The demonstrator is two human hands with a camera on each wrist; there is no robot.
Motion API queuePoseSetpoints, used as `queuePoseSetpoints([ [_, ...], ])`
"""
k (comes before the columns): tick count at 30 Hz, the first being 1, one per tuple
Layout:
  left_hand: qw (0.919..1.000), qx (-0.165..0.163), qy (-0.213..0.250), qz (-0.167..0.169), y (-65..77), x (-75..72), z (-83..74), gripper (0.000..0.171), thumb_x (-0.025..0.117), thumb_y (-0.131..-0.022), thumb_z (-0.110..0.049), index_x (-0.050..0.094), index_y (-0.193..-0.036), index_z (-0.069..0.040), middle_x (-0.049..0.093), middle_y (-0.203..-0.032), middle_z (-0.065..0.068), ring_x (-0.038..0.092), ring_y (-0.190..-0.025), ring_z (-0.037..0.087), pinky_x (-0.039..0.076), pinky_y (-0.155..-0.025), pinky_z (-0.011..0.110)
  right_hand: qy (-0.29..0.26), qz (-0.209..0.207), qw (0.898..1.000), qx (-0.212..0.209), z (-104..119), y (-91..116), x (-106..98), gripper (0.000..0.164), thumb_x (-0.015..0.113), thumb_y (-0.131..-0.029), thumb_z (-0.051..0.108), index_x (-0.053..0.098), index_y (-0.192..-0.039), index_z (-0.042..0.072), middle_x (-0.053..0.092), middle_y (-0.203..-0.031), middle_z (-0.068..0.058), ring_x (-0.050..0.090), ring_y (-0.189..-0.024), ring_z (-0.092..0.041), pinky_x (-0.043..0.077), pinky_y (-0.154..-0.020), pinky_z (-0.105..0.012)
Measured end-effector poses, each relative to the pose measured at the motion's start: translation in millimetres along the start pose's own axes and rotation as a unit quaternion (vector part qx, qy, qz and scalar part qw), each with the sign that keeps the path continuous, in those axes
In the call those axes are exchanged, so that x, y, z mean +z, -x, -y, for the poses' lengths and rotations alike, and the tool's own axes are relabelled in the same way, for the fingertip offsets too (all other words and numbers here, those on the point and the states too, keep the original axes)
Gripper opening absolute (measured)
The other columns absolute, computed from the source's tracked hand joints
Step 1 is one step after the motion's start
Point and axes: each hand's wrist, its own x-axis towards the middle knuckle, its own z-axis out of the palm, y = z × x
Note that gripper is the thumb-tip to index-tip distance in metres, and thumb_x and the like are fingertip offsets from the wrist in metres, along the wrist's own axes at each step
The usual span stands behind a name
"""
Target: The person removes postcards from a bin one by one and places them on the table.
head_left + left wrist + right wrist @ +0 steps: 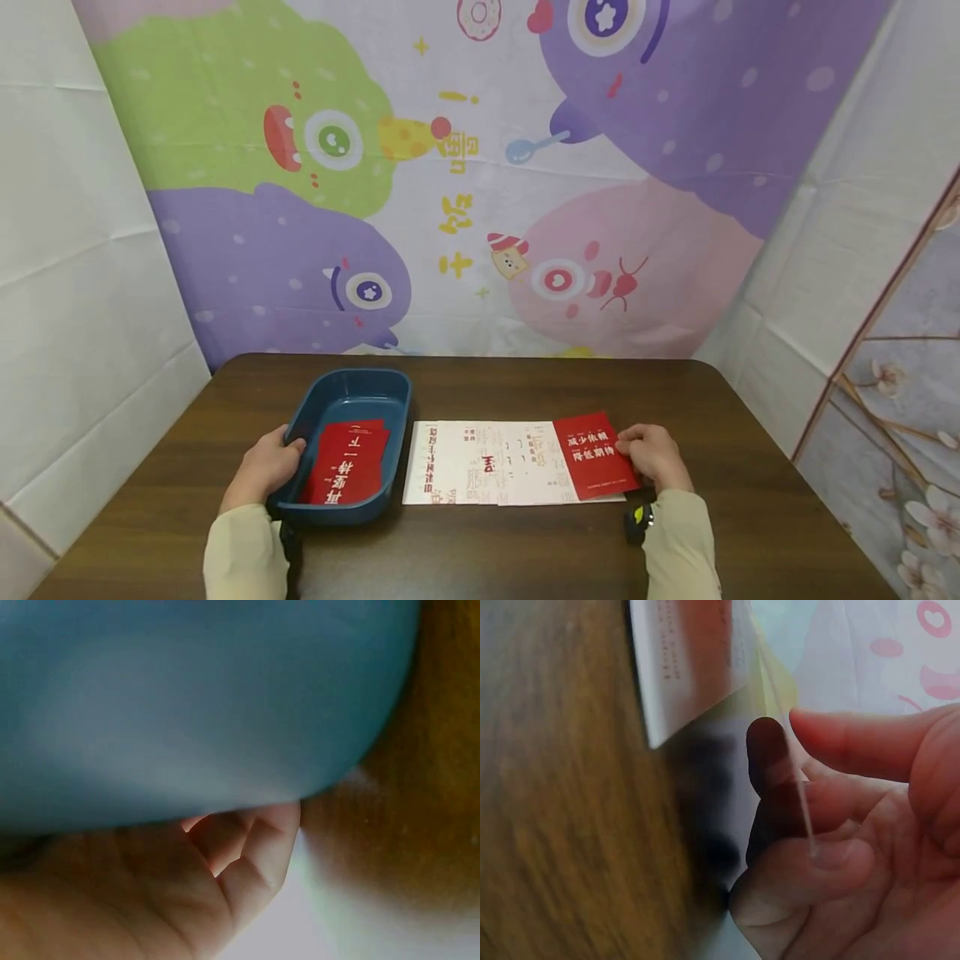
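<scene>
A deep blue rectangular tray (pixel 352 512) stands at the left of the table, holding several red cards (pixel 348 458) with white Chinese characters. My left hand (pixel 264 467) grips its left side, thumb at the rim; in the left wrist view that hand's fingers (pixel 259 855) curl against the outside of the tray (pixel 187 712). On the right, my right hand (pixel 654 454) pinches the right edge of a red card (pixel 596 471), which is tilted over the right end of a row of white printed cards (pixel 446 458). The right wrist view shows this card thin and edge-on between thumb and fingers (pixel 840 877).
The dark brown wooden table (pixel 480 550) has rounded far corners. Behind it hangs a cloth backdrop (pixel 480 317) with cartoon monsters. A white sheet (pixel 90 292) closes off the left side, and a flower-patterned panel (pixel 900 400) stands at the right.
</scene>
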Motion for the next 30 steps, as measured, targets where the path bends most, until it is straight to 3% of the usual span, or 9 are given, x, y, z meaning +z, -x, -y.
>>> queuePoseSetpoints([
  [7,1.0000,0.000,0.000,-0.004,-0.9,0.5,1.5,0.044,0.041,-0.101,-0.019,0.042,-0.133,0.011,0.055,-0.117,0.037,0.056,-0.096,0.045,0.049,-0.085,0.061,-0.003,0.018,1.000,0.003,0.9,2.0,-1.6,0.028,0.061,-0.091,0.009,0.060,-0.112,-0.009,0.060,-0.080,-0.015,0.051,-0.060,-0.023,0.046,-0.050,-0.032],
  [17,1.0000,-0.003,0.002,-0.003,-0.3,0.7,1.1,0.046,0.041,-0.101,-0.020,0.040,-0.135,0.011,0.055,-0.119,0.038,0.055,-0.097,0.045,0.050,-0.085,0.060,0.019,0.030,0.999,0.007,-0.2,3.8,-4.0,0.030,0.062,-0.091,0.010,0.057,-0.114,-0.008,0.060,-0.094,-0.020,0.052,-0.071,-0.028,0.051,-0.054,-0.033],
  [30,1.0000,0.002,0.001,-0.004,-0.5,0.6,1.7,0.045,0.040,-0.101,-0.020,0.042,-0.133,0.012,0.056,-0.115,0.037,0.056,-0.095,0.044,0.050,-0.084,0.059,0.046,0.031,0.998,0.007,3.0,6.4,-5.7,0.032,0.062,-0.091,0.013,0.057,-0.115,-0.008,0.059,-0.093,-0.020,0.054,-0.075,-0.030,0.052,-0.056,-0.035],
])
